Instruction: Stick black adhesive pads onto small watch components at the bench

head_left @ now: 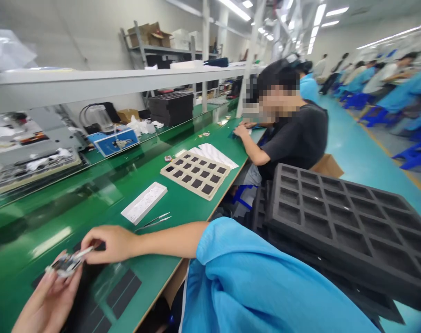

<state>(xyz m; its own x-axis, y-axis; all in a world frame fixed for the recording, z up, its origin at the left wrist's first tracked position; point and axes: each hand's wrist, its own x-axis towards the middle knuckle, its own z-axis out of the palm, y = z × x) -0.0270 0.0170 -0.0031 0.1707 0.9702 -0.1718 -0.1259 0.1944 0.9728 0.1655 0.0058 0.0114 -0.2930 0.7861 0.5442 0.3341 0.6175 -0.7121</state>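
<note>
Low on the left, my left hand (56,296) grips a small electronic assembly (65,266) with a pale frame and a dark middle. My right hand (109,243) reaches over from the right, its thumb and forefinger pinched on a thin white piece (84,252) at the assembly's edge. Whether that piece is part of the assembly or separate, I cannot tell. Tweezers (153,222) lie on the green bench beyond my right wrist, beside a shallow white tray (144,202). Under my hands are dark flat strips (123,291).
A beige tray with dark square pockets (164,172) rests on white papers (219,155). Black foam trays (338,231) are stacked at my right. A co-worker in a dark shirt (296,134) sits further along the bench. A blue box (115,140) stands behind, below the shelf (127,85).
</note>
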